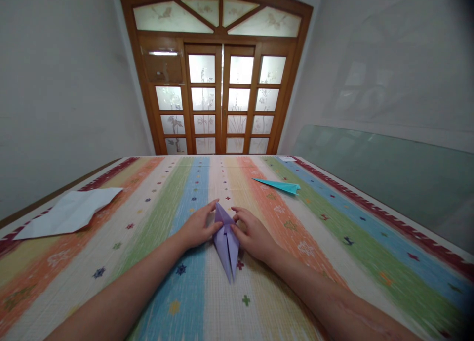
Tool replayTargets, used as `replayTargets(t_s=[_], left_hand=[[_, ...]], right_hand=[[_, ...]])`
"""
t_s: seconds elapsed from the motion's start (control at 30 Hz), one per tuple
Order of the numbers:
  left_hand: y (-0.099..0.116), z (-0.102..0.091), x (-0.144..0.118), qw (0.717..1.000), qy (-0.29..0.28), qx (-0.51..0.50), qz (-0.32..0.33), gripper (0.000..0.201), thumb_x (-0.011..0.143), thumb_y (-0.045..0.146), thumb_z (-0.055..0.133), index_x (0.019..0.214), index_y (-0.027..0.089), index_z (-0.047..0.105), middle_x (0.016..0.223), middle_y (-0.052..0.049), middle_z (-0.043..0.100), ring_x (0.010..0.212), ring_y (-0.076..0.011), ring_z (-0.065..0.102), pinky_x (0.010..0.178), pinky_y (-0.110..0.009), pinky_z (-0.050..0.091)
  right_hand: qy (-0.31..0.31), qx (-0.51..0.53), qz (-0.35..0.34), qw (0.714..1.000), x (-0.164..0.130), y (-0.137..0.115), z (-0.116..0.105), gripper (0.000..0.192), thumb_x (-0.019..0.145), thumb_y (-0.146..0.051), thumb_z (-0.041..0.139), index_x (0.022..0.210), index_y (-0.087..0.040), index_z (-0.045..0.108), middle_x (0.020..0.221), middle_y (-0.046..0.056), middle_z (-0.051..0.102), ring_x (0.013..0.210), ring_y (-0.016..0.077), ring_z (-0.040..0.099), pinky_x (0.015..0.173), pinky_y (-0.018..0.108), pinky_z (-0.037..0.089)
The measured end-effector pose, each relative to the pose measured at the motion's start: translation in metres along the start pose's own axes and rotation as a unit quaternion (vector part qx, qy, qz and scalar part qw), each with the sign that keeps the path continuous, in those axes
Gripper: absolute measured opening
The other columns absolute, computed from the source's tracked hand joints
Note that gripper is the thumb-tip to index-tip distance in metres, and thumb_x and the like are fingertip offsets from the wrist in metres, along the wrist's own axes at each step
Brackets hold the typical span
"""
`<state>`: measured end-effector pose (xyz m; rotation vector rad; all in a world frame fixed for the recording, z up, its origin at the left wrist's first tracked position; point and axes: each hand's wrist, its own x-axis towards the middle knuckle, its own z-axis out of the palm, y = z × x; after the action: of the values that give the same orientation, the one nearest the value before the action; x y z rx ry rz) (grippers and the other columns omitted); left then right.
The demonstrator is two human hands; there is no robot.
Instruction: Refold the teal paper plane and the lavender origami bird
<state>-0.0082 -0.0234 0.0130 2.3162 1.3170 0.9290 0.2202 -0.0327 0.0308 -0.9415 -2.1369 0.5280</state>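
A folded piece of purple origami paper (225,242) lies on the striped cloth right in front of me. It is a long diamond, with its upper tip pointing away and its lower end split into two narrow points. My left hand (200,226) grips its left edge, thumb on top and fingers along the upper tip. From the other side, my right hand (253,232) pinches the right edge near the middle, the thumb resting on the paper and the index finger raised and bent. Parts of both edges are hidden under my fingers.
A turquoise paper plane (279,185) lies farther off to the right. At the left is a creased white sheet (72,212). The striped tablecloth (148,277) covers the table. A greenish glass panel (370,168) stands along the right wall, and wooden doors (222,99) are beyond.
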Motion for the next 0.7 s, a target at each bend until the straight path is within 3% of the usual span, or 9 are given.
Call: replayTargets(t_s=[0.1,0.17,0.3,0.4,0.5,0.63,0.7], left_hand=[[0.001,-0.003,0.0,0.998,-0.011,-0.068,0.004,0.081,0.085,0.042,0.065,0.151,0.018,0.027,0.155,-0.016,0.03,0.141,-0.03,0.033,0.116,-0.05,0.025],[0.001,-0.004,0.0,0.987,-0.034,-0.159,-0.005,0.092,0.081,0.041,0.071,0.154,0.021,0.019,0.158,-0.017,0.024,0.139,-0.031,0.036,0.115,-0.051,0.027],[-0.002,-0.003,0.004,0.919,-0.078,-0.379,-0.071,0.11,0.075,0.033,0.079,0.155,0.033,0.004,0.16,-0.021,0.013,0.121,-0.0303,0.057,0.101,-0.049,0.046],[-0.006,0.0,0.007,0.881,-0.081,-0.454,-0.108,0.117,0.07,0.029,0.083,0.154,0.036,0.002,0.157,-0.023,0.018,0.111,-0.0292,0.063,0.092,-0.047,0.051],[-0.01,0.002,0.009,0.883,-0.07,-0.45,-0.112,0.116,0.066,0.028,0.085,0.154,0.033,0.009,0.156,-0.022,0.022,0.12,-0.0308,0.057,0.098,-0.048,0.046],[-0.012,0.003,0.01,0.908,-0.03,-0.404,-0.106,0.112,0.064,0.032,0.086,0.153,0.027,0.019,0.158,-0.019,0.02,0.144,-0.032,0.026,0.11,-0.046,0.034],[-0.009,0.002,0.009,0.899,-0.028,-0.421,-0.117,0.114,0.063,0.033,0.087,0.154,0.027,0.019,0.159,-0.019,0.017,0.144,-0.0323,0.026,0.11,-0.045,0.034]], right_hand=[[0.02,-0.001,-0.002,1.0,0.001,-0.002,-0.003,0.005,0.09,-0.02,0.054,0.087,-0.021,0.058,0.136,0.011,0.055,0.13,0.0212,0.047,0.108,0.04,0.037],[0.03,0.002,-0.005,1.0,0.001,-0.004,-0.004,0.007,0.09,-0.02,0.053,0.087,-0.021,0.058,0.136,0.011,0.054,0.131,0.0221,0.046,0.108,0.042,0.037],[0.038,0.022,-0.015,0.999,0.0,-0.006,-0.003,0.009,0.092,-0.022,0.051,0.092,-0.021,0.061,0.136,0.011,0.053,0.13,0.0232,0.047,0.104,0.043,0.043],[0.031,0.055,-0.009,0.998,-0.002,-0.005,0.0,0.011,0.093,-0.024,0.051,0.095,-0.021,0.061,0.136,0.011,0.052,0.126,0.0226,0.05,0.091,0.037,0.053],[0.025,0.079,-0.011,0.997,-0.003,-0.005,0.0,0.011,0.094,-0.024,0.051,0.095,-0.022,0.062,0.135,0.011,0.051,0.123,0.0225,0.052,0.083,0.033,0.057],[0.031,0.079,-0.032,0.996,-0.003,-0.007,-0.002,0.011,0.093,-0.023,0.052,0.095,-0.021,0.063,0.134,0.011,0.052,0.121,0.0222,0.055,0.092,0.039,0.054],[0.037,0.076,-0.047,0.995,-0.003,-0.009,-0.003,0.01,0.091,-0.021,0.054,0.093,-0.021,0.063,0.132,0.011,0.054,0.119,0.022,0.056,0.097,0.041,0.051]])
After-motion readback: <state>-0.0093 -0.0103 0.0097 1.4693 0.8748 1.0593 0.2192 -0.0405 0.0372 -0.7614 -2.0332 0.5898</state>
